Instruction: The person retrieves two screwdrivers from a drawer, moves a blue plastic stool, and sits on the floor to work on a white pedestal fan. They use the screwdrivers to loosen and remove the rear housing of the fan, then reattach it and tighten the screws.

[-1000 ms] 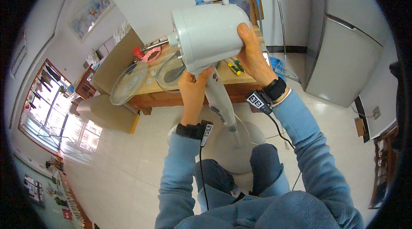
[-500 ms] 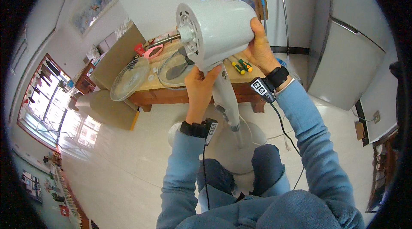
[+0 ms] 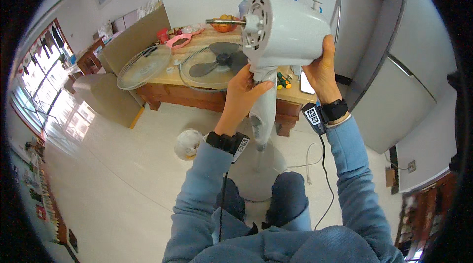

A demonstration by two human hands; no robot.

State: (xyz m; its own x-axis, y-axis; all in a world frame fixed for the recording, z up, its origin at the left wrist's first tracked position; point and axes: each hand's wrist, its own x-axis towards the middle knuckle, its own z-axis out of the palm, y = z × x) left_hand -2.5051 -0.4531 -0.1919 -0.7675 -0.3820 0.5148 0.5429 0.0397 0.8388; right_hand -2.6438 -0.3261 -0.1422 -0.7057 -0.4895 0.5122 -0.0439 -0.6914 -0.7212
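A white standing fan rises in front of me, with its motor housing point(image 3: 295, 31) bare of grille and blades. From its vented front a metal shaft point(image 3: 224, 21) points left. My left hand point(image 3: 244, 90) is wrapped around the fan's neck point(image 3: 264, 100), just under the housing. At the housing's rear end, my right hand point(image 3: 322, 73) grips it, thumb up along the back; its other fingers are partly hidden. The round grey base point(image 3: 251, 179) stands on the floor before my knees.
Behind the fan is a wooden table point(image 3: 221, 103) with dark fan blades point(image 3: 204, 69), a wire grille point(image 3: 143, 68), a pink dish point(image 3: 179, 41), a fruit bowl point(image 3: 225, 25), screwdrivers point(image 3: 282, 82) and a phone point(image 3: 306, 84). A white bag point(image 3: 188, 142) sits on the floor. A fridge point(image 3: 399, 95) stands right.
The motor housing has levelled out from its tilt, its shaft now nearly horizontal. My left hand holds the neck with its thumb across it. The whole view has shifted.
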